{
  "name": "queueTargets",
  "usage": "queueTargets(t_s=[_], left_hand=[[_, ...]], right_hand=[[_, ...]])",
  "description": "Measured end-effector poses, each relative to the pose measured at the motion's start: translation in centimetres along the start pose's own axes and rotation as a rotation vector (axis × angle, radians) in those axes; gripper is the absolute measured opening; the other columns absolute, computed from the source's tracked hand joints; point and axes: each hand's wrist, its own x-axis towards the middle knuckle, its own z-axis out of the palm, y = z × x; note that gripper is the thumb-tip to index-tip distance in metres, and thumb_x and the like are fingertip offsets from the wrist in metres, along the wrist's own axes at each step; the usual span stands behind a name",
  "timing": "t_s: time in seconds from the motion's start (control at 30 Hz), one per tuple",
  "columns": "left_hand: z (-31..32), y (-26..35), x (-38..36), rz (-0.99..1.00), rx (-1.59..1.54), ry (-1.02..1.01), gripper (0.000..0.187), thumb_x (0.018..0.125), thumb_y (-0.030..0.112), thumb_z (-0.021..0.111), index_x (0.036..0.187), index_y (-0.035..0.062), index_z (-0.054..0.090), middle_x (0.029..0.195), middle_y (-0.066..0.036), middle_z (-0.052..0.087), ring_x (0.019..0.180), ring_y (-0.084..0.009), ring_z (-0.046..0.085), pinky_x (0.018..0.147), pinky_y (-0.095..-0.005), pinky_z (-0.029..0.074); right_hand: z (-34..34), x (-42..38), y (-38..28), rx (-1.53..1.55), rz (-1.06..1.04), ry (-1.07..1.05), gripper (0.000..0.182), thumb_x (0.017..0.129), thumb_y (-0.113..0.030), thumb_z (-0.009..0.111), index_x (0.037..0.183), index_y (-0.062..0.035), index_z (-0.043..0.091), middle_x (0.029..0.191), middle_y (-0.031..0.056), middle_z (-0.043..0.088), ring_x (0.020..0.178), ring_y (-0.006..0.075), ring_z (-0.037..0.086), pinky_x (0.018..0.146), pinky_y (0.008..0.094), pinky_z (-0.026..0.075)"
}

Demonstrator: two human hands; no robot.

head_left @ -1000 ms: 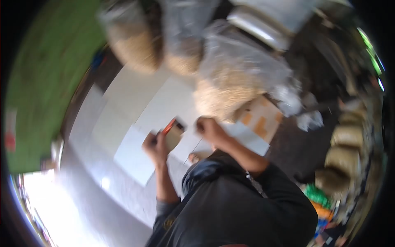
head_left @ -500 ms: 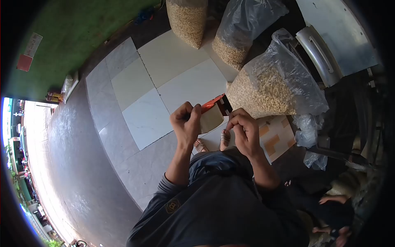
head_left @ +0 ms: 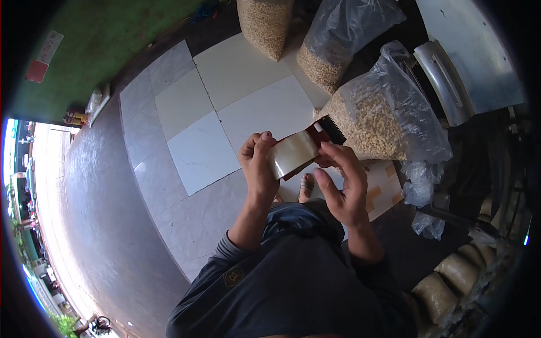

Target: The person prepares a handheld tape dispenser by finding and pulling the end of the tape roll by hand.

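Note:
My left hand (head_left: 258, 163) grips a roll of tan packing tape (head_left: 292, 154) mounted in a red tape dispenser (head_left: 321, 137) with a black toothed edge. My right hand (head_left: 341, 183) is at the dispenser's right side, fingers spread and thumb up, touching the dispenser near the tape's end. Both hands are held in front of my chest, above my sandalled feet (head_left: 305, 184) on the tiled floor.
Three clear plastic sacks of pale kernels stand ahead: one near my right hand (head_left: 376, 115), two further back (head_left: 265, 22) (head_left: 332, 39). White floor tiles (head_left: 242, 96) lie ahead, grey pavement (head_left: 101, 208) left. A metal counter (head_left: 462, 56) and more filled sacks (head_left: 445, 281) are at right.
The view has steadied from a blurred swing. The dispenser has turned so the tape's broad face shows, and my right hand has opened from a pinch to spread fingers beside it.

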Motion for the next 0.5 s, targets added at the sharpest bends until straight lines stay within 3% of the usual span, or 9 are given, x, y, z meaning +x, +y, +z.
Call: queueTargets(t_s=[0.07,0.1,0.17,0.2,0.23,0.4,0.47,0.5], left_hand=[[0.6,-0.2,-0.8,0.026,-0.039,0.017,0.031,0.096,0.017,0.064,0.069,0.0058,0.052,0.073,0.000,0.055,0.063,-0.0071,0.045,0.059,-0.0243,0.039],[0.8,-0.5,-1.2,0.110,-0.073,-0.034,0.031,0.096,0.019,0.064,0.071,0.0052,0.052,0.076,0.000,0.055,0.066,-0.0077,0.046,0.061,-0.0242,0.039],[1.2,-1.1,-2.2,0.258,-0.025,-0.086,0.032,0.098,0.025,0.064,0.077,0.0031,0.055,0.082,-0.002,0.056,0.074,-0.0093,0.047,0.066,-0.0239,0.039],[1.2,-1.6,-2.2,0.331,-0.059,-0.204,0.029,0.095,0.025,0.067,0.082,0.0016,0.057,0.083,-0.001,0.056,0.075,-0.0093,0.047,0.068,-0.0237,0.039],[1.0,-1.8,-2.6,0.345,-0.010,-0.234,0.026,0.093,0.023,0.070,0.086,0.0009,0.058,0.085,-0.002,0.056,0.077,-0.0095,0.049,0.069,-0.0243,0.040],[0.2,-0.8,-2.7,0.395,0.107,-0.336,0.022,0.088,0.013,0.075,0.096,-0.0008,0.060,0.090,-0.005,0.059,0.084,-0.0111,0.053,0.075,-0.0272,0.044],[-0.1,-1.0,-2.5,0.389,-0.012,-0.388,0.023,0.087,0.010,0.076,0.100,-0.0013,0.061,0.095,-0.008,0.060,0.088,-0.0138,0.056,0.079,-0.0292,0.046],[-0.3,-0.8,-2.5,0.393,-0.016,-0.379,0.023,0.087,0.010,0.076,0.100,-0.0013,0.061,0.095,-0.008,0.060,0.088,-0.0138,0.056,0.079,-0.0292,0.046]], right_hand=[[0.6,0.4,-0.8,-0.084,-0.077,0.016,0.044,0.086,-0.005,0.073,0.127,0.0025,0.059,0.114,0.0162,0.061,0.095,0.0257,0.065,0.081,0.0336,0.054],[1.2,0.0,-1.3,0.030,0.050,0.077,0.046,0.084,-0.005,0.075,0.126,0.0032,0.059,0.123,0.0194,0.060,0.105,0.0300,0.064,0.088,0.0351,0.054],[1.0,0.6,-1.5,-0.041,-0.021,0.050,0.045,0.084,-0.004,0.074,0.126,0.0035,0.060,0.127,0.0203,0.059,0.109,0.0301,0.063,0.090,0.0353,0.053],[1.0,0.8,-1.5,-0.113,-0.090,0.032,0.044,0.084,-0.003,0.074,0.125,0.0039,0.060,0.130,0.0211,0.058,0.113,0.0303,0.062,0.092,0.0356,0.053],[1.5,0.7,-1.2,-0.032,-0.104,0.048,0.042,0.084,-0.002,0.073,0.124,0.0045,0.061,0.134,0.0214,0.056,0.119,0.0297,0.060,0.096,0.0359,0.052],[3.0,0.4,-1.2,0.225,-0.077,0.033,0.041,0.082,0.003,0.073,0.122,0.0057,0.061,0.131,0.0205,0.057,0.123,0.0294,0.058,0.096,0.0372,0.052],[4.2,0.3,-1.7,0.442,-0.028,0.154,0.038,0.082,0.004,0.073,0.118,0.0067,0.061,0.124,0.0183,0.059,0.119,0.0275,0.059,0.094,0.0368,0.053],[4.2,0.2,-1.2,0.249,-0.081,0.198,0.033,0.081,0.002,0.075,0.112,0.0047,0.064,0.115,0.0151,0.061,0.110,0.0253,0.062,0.087,0.0346,0.055]])
